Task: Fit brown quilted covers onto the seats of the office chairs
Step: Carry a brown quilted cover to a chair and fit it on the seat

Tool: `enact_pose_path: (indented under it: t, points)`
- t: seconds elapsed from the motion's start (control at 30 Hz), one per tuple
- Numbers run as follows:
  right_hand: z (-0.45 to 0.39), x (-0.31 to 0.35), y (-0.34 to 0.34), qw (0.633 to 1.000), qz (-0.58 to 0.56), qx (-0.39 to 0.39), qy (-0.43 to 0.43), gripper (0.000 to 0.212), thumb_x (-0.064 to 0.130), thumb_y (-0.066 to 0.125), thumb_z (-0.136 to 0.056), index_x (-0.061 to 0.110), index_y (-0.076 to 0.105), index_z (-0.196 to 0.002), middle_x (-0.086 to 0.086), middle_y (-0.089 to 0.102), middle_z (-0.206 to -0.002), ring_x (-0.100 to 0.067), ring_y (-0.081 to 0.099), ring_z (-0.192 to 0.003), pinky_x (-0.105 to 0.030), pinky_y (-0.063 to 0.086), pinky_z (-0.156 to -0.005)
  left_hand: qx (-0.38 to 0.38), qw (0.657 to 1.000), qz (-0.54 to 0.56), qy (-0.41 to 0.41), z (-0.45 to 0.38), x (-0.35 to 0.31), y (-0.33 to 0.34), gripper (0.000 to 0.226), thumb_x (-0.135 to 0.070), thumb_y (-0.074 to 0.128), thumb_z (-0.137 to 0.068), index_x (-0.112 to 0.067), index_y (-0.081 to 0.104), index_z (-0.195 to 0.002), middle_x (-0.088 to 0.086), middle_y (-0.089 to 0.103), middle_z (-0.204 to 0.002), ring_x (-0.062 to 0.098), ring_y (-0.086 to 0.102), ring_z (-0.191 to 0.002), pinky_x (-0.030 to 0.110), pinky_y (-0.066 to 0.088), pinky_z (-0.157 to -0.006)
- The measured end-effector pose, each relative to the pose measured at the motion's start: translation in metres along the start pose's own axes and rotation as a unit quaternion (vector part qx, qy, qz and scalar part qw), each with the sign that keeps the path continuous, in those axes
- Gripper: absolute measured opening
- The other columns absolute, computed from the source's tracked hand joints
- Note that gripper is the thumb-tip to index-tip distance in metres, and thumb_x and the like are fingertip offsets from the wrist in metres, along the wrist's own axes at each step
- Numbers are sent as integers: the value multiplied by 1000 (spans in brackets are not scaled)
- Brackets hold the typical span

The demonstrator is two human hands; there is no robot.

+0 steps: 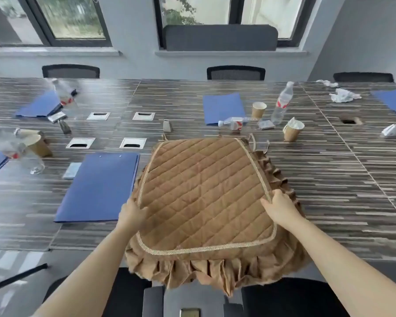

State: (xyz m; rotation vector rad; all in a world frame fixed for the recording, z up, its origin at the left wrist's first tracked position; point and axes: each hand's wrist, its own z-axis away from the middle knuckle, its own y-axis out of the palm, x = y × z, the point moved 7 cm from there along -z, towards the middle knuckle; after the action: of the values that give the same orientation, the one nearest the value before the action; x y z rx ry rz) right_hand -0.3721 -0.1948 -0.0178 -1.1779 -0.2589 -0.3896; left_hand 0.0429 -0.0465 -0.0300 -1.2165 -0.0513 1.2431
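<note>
With a blue folder (98,186) lying to the left on the table (343,179), the left hand (133,212) and right hand (278,205) grip opposite edges of a cover (204,193) held above a chair (290,296), its seat apparently not yet fitted.

Striped table (329,202) bears folders (98,187), bottles (281,106), seemingly tissues (343,95).

Head view; forward-down, near the table (329,202)
</note>
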Motion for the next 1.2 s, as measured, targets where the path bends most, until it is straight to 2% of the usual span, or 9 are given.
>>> enact_pose_path:
  t: [0.27,0.5,0.57,0.67,0.7,0.8,0.9,1.03,1.2]
  points:
    - [-24,-10,10,994,-72,25,74,80,39,62,-89,-5,23,-144,-22,41,-146,-37,39,-134,-37,33,-106,-18,993,109,-45,-26,4,18,79,-28,66,-84,-11,27,-150,16,49,-139,37,50,-123,45,43,-99]
    - [-29,-7,11,993,-70,-3,90,67,37,74,-78,0,47,-127,-22,54,-130,-38,49,-122,-39,42,-99,-25,989,124,-74,-38,7,10,68,-31,72,-61,-9,52,-122,12,61,-115,33,60,-104,48,53,-91]
    - [-31,-7,10,989,-105,10,102,67,35,77,-70,5,50,-123,-20,57,-126,-37,52,-119,-43,43,-100,-21,983,164,-77,-34,4,5,57,-24,75,-66,-8,56,-117,12,64,-110,30,64,-95,42,55,-81]
    - [-55,-28,25,973,-186,36,129,109,47,76,-39,12,36,-135,-13,55,-131,-35,53,-117,-51,43,-100,-14,967,245,-72,-29,1,-2,27,-13,77,-78,-7,63,-99,13,68,-103,24,65,-79,32,53,-65]
    - [-56,-28,26,965,-221,37,132,112,50,75,-39,12,33,-136,-13,53,-133,-35,53,-118,-52,43,-100,-15,962,263,-66,-27,0,-5,25,-12,77,-79,-6,63,-99,14,67,-102,24,66,-79,32,54,-65]
    - [-11,4,4,954,-271,-4,125,78,38,75,-69,6,39,-130,-13,52,-130,-35,53,-118,-48,43,-102,-29,955,290,-62,-12,5,-17,42,-14,78,-78,-3,60,-114,14,67,-108,29,68,-90,41,57,-78]
    - [12,11,-4,947,-298,-47,108,60,31,73,-77,4,46,-123,-11,55,-123,-33,54,-113,-46,44,-100,-38,953,294,-57,7,12,-30,50,-16,80,-77,-3,57,-120,13,66,-112,28,68,-93,43,57,-81]
    - [47,17,-9,939,-330,-62,70,58,35,74,-65,8,56,-113,-10,64,-112,-30,61,-100,-45,50,-94,-55,946,315,-48,50,29,-60,54,-17,80,-77,-6,54,-123,11,64,-112,30,66,-96,47,55,-88]
    - [112,37,-21,934,-347,-75,33,61,33,74,-69,11,51,-121,-6,63,-115,-29,59,-104,-46,48,-96,-56,927,367,-54,106,69,-95,59,-19,84,-71,-12,53,-120,9,65,-110,30,67,-97,50,55,-89]
